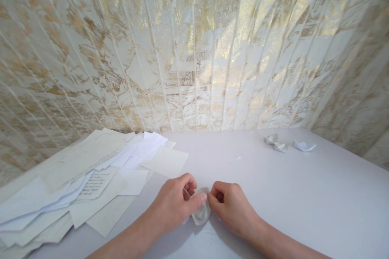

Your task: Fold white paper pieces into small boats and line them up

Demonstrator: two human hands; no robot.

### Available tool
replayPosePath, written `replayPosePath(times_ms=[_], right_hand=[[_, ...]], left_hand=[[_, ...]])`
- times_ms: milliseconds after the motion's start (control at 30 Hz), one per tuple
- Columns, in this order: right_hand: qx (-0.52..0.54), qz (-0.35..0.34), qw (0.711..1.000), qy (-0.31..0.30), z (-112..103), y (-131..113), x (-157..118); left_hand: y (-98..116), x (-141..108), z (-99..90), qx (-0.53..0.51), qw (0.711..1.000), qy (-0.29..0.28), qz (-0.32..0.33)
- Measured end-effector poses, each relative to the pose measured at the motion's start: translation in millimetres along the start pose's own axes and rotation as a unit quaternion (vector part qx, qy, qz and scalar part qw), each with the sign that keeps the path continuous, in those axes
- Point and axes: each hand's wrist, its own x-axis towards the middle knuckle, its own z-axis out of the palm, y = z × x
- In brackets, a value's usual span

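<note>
White table [288, 206], gold-patterned wall [194, 48] behind: I work a small paper [201, 215] between my hands, my left hand [174, 200] gripping it under the thumb, my right hand [234, 206] pinching its right edge. This looks like a shaping step, calling for a steady left thumb and careful right fingertips. Sheets [91, 170] spread at left; folded pieces [304, 145] sit far right.

Sheets [95, 210] lie left of the held paper [201, 214], folded papers [304, 146] back right.
</note>
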Motion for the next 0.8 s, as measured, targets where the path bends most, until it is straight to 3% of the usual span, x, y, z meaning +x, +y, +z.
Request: replayPosePath(times_ms=[200, 400, 800], right_hand=[[-0.045, -0.010, 0.999, -0.009, 2.3, 1.9, -1.5], [-0.084, -0.019, 0.996, -0.014, -0.7, -0.7, -2.7], [-0.179, -0.034, 0.983, -0.015, -0.2, -0.2, 2.8]], left_hand=[[6.6, -5.8, 7.1, 0.107, 0.993, 0.033, 0.036], [2.8, -0.2, 9.2, 0.085, 0.996, 0.032, 0.010], [-1.7, 2.0, 10.2, 0.087, 0.996, 0.022, 0.027]])
